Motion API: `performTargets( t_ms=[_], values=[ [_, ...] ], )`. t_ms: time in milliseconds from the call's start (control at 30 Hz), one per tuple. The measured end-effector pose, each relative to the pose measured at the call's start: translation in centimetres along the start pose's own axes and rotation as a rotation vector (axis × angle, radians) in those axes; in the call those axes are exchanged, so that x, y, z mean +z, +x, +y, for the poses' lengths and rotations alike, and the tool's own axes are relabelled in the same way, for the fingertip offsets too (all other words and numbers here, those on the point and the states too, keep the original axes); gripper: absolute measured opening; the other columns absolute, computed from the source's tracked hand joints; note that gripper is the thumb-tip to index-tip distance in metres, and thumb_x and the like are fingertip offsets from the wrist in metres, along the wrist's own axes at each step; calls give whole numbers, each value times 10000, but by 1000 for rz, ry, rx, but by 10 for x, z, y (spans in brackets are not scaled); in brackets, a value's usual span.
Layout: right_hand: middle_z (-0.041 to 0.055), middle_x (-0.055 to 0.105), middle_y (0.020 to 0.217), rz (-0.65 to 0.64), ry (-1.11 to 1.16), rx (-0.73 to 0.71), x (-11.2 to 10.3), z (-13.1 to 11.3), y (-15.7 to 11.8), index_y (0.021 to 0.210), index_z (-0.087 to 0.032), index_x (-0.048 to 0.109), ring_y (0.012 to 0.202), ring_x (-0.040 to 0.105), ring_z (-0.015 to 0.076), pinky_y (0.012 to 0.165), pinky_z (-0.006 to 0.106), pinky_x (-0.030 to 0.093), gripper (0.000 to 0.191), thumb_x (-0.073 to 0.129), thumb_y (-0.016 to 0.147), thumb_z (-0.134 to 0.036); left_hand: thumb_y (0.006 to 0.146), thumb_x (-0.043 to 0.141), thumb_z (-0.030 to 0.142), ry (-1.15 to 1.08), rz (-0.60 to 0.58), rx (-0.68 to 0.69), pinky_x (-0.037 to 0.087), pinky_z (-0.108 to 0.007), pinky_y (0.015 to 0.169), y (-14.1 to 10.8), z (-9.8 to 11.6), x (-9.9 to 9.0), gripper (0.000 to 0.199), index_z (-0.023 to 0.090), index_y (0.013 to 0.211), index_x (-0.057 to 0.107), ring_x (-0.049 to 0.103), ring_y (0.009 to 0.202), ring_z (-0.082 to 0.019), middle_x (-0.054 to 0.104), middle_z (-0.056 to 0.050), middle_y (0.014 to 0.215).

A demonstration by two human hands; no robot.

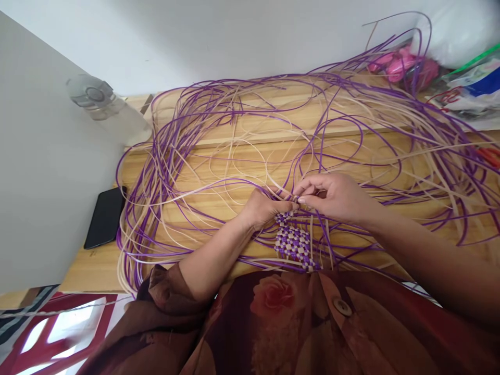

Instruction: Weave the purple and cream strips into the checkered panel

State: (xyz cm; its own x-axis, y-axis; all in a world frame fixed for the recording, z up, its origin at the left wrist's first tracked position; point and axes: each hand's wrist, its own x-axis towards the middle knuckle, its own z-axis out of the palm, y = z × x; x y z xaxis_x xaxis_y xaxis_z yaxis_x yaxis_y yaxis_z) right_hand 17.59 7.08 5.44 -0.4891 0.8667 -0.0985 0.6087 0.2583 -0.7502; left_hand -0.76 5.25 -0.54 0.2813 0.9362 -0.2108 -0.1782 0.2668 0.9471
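Observation:
A woven piece [296, 242] in a purple and cream checker pattern lies near the table's front edge, close to my body. My left hand [265, 208] pinches its upper end, fingers closed around the weave. Right beside it, my right hand [326, 195] has thumb and forefinger pressed together on a strand at the same end. The two hands' fingertips nearly meet there. Long purple and cream strands [156, 156] run out from the piece to both sides and loop across the table. The exact crossing between my fingertips is too small to make out.
A clear bottle [121, 117] with a grey lid stands at the back left, and a black phone [104, 217] lies at the left edge. Pink bundles [402, 65] and plastic bags [474, 86] sit back right. Red-handled scissors [490, 155] appear at the right edge. A wall [234, 41] closes the back.

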Motion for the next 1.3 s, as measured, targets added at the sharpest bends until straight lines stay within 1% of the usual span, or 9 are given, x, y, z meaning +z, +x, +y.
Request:
performTargets(
  t_ms=[200,300,400,600,733,833,1000,1133,1300],
  values=[
    [-14,669,668,58,-118,54,3,-9,-2,823,-184,690,582,575,117,568,246,398,105,619,753,-217,564,867,317,111,7,25,424,-244,593,0,-7,-3,317,114,751,710,554,587,-103,673,-29,702],
    [-7,706,739,143,-162,-11,8,-9,-3,815,-198,699,665,629,133,626,255,434,88,626,774,-225,577,855,321,116,-6,26,423,-245,582,-1,-6,-2,307,104,750,725,546,575,-103,675,-34,692],
    [0,724,794,148,-107,-53,10,-8,-5,858,-202,693,728,667,147,681,262,480,98,616,804,-229,566,853,306,85,-12,25,417,-240,577,-1,-3,-1,295,101,732,723,537,564,-98,667,-29,669],
    [58,684,1021,261,-176,-159,17,-5,-15,993,-199,671,747,668,161,679,284,522,229,578,794,-131,587,831,296,79,6,40,403,-233,568,-2,-1,0,273,109,755,724,521,555,-89,657,-17,662],
    [58,678,989,383,-299,-339,27,-4,-13,986,-218,669,945,634,201,848,325,505,237,526,847,-91,573,841,284,126,39,71,401,-226,578,-2,-2,-1,283,112,747,698,518,573,-86,643,-1,667],
    [48,682,997,351,-306,-421,25,0,-11,977,-216,667,995,617,194,897,321,481,236,523,854,-75,562,847,284,96,63,75,404,-229,586,-1,-3,-1,299,111,745,687,515,576,-86,633,3,663],
    [44,691,986,340,-344,-346,19,6,-14,1012,-208,665,920,639,193,831,317,491,238,544,845,-88,538,857,293,44,57,66,406,-236,595,1,-3,0,305,114,712,682,517,572,-88,645,-5,669],
    [48,689,970,360,-386,-408,24,0,-10,1021,-205,665,940,627,189,836,303,476,240,500,888,-92,586,821,280,72,25,114,410,-231,617,0,-3,-1,270,118,776,720,526,602,-94,650,4,687],
    [102,669,960,232,-585,-421,19,-14,-1,914,-164,668,929,599,235,850,356,459,135,534,896,-174,614,775,274,105,56,128,378,-218,573,-1,-3,1,197,127,728,709,501,584,-89,622,23,654]
  ],
)
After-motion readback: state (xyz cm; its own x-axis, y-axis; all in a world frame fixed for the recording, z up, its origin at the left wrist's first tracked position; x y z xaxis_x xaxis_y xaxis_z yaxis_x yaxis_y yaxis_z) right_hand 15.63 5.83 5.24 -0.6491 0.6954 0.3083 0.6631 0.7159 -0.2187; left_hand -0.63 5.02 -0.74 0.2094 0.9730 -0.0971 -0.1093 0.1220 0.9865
